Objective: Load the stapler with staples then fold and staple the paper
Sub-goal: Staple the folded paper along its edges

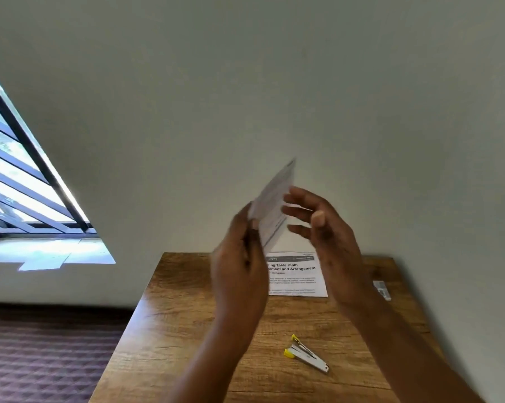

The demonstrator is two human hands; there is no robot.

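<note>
My left hand (pixel 239 257) holds a folded white paper (pixel 274 205) up in the air above the wooden table (pixel 187 330), pinching its lower left edge. The paper is blurred and tilted. My right hand (pixel 324 237) hovers just right of the paper with its fingers spread, close to the paper's right side. A small silver stapler with yellow ends (pixel 305 353) lies on the table near the front, apart from both hands. A second printed sheet (pixel 296 276) lies flat at the back of the table.
A small grey strip, maybe staples, (pixel 381 289) rests near the table's right edge. A pale wall stands right behind the table. A barred window (pixel 21 175) is at the left, and dark patterned carpet (pixel 42 359) lies left of the table.
</note>
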